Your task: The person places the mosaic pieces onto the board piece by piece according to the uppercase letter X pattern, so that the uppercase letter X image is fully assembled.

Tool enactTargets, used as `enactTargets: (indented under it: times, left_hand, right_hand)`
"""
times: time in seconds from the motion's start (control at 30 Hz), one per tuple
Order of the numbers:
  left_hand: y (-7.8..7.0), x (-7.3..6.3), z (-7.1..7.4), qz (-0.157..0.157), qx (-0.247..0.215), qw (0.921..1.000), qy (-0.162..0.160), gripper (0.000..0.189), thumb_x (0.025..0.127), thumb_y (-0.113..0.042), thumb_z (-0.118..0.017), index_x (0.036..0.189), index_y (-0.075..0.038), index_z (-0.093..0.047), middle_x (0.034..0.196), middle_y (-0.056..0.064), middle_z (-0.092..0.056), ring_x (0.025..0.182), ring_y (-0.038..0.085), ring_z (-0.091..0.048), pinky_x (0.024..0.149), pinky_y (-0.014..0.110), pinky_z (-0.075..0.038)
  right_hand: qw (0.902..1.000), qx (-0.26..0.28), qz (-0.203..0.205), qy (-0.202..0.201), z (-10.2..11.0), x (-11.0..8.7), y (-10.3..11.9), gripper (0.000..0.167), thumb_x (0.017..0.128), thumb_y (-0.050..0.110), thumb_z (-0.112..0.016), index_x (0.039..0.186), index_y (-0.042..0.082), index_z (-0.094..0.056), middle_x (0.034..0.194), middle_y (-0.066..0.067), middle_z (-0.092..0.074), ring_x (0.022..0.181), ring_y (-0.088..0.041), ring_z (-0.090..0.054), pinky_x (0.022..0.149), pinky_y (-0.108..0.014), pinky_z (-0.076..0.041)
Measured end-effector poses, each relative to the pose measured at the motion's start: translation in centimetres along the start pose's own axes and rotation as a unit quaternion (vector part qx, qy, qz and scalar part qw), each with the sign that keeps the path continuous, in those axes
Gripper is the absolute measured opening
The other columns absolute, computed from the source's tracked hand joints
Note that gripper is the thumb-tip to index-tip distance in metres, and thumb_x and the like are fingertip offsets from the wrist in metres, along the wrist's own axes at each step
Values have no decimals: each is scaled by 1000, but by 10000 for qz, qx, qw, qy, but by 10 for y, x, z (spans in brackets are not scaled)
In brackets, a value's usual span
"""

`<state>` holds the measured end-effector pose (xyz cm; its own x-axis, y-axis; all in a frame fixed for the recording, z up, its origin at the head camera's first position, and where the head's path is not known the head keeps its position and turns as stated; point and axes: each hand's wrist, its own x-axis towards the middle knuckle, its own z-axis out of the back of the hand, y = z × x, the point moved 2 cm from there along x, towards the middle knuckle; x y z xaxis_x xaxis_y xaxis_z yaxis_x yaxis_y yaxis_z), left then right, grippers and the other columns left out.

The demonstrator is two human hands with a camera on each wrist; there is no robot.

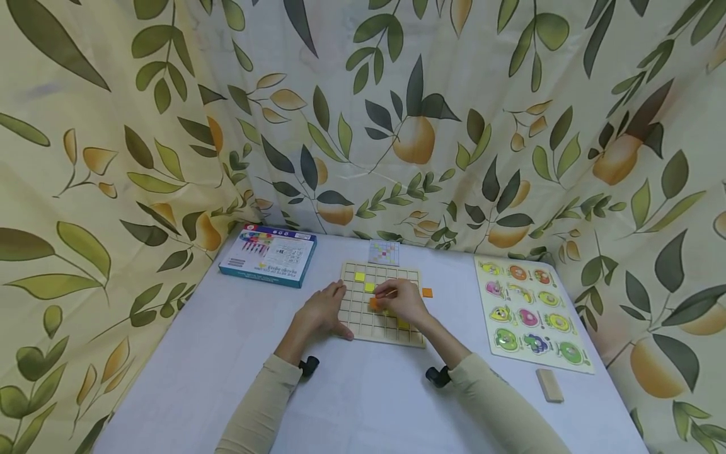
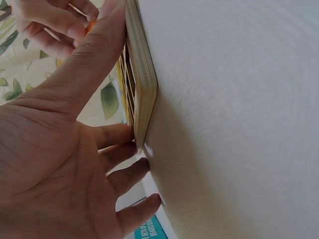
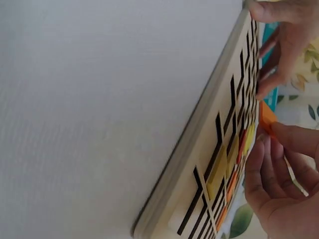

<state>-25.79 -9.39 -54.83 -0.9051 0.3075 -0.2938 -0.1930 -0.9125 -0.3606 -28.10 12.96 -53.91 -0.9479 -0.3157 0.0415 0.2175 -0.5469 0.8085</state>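
Note:
A wooden grid board (image 1: 358,325) lies on the white table, with several coloured square tiles in its cells. Two yellow tiles, one near its upper left (image 1: 360,277) and one closer to the middle (image 1: 370,287), show in the head view. My right hand (image 1: 405,301) pinches an orange square tile (image 3: 267,118) between thumb and fingers just over the board, hiding some cells. Red, yellow and orange tiles sit beneath it in the right wrist view. My left hand (image 1: 320,309) rests against the board's near left corner, thumb along the near edge, fairly straight fingers touching the left side.
Behind the board lies a small printed pattern card (image 1: 384,252). A loose orange tile (image 1: 427,292) is beside its right edge. To the left sits a flat boxed set (image 1: 268,255). On the right are a fruit picture board (image 1: 544,359) and a small wooden block (image 1: 549,386).

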Motion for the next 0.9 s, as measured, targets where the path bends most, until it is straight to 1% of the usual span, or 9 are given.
enactTargets:
  times: [0.13, 0.27, 0.37, 0.5, 0.6, 0.7, 0.8, 0.9]
  left_hand:
    - [0, -1, 2, -25, -39, 10000, -17, 129, 67, -59, -94, 165, -8, -27, 172, 11, -22, 153, 37, -32, 125, 51, -32]
    - [-1, -2, 4, -56, -58, 10000, -20, 129, 67, -59, -94, 165, -8, -27, 172, 11, -22, 152, 37, -33, 124, 51, -33]
    - [-1, -3, 4, -61, -20, 10000, -7, 129, 67, -60, -93, 165, -9, -28, 172, 11, -22, 152, 38, -34, 124, 51, -34]
    - [-2, -4, 2, -92, 70, 9999, 18, 128, 68, -61, -93, 165, -8, -28, 172, 12, -22, 153, 37, -33, 125, 50, -32]
    - [-2, -4, 2, -105, 82, 9999, 13, 128, 68, -60, -93, 165, -7, -28, 172, 13, -22, 154, 36, -31, 125, 50, -31]
    - [-1, -3, 3, -108, 71, 9999, -11, 128, 68, -59, -93, 165, -6, -28, 172, 13, -23, 153, 36, -32, 125, 50, -31]
    - [-2, -3, 3, -98, 87, 9999, -12, 128, 68, -59, -93, 165, -7, -27, 172, 13, -23, 154, 36, -31, 126, 50, -30]
    - [-2, -3, 3, -81, 80, 9999, 6, 129, 68, -59, -93, 165, -7, -27, 172, 13, -22, 154, 35, -30, 126, 50, -28]
  right_hand:
    - [9995, -252, 190, 6, -6, 1, 4, 14, 89, 0, -79, 103, 4, -78, 90, -3, -75, 79, -14, -70, 69, -28, -60]
    - [9984, -482, 295, 67, -11, 3, 4, 13, 90, 0, -78, 102, 5, -78, 87, 1, -74, 79, -12, -68, 72, -28, -59]
    - [9983, -497, 285, 117, -15, 3, 3, 13, 90, 0, -77, 101, 7, -79, 87, 3, -73, 79, -12, -68, 76, -31, -59]
    - [9982, -486, 304, 146, -19, 2, 1, 12, 90, 1, -78, 100, 7, -79, 87, 1, -75, 80, -12, -69, 78, -33, -60]
    - [9979, -558, 312, 142, -19, 3, 1, 10, 91, 2, -79, 99, 8, -80, 88, 2, -76, 82, -11, -70, 79, -34, -60]
    - [9968, -712, 348, 109, -18, 4, 1, 9, 91, 4, -80, 96, 12, -81, 87, 6, -76, 82, -10, -70, 79, -34, -60]
    - [9962, -774, 377, 132, -16, 5, 0, 11, 89, 5, -81, 93, 15, -82, 87, 7, -77, 82, -9, -70, 79, -34, -60]
    - [9964, -741, 341, 220, -14, 4, -2, 13, 88, 4, -82, 95, 15, -83, 90, 7, -78, 84, -9, -71, 80, -33, -60]
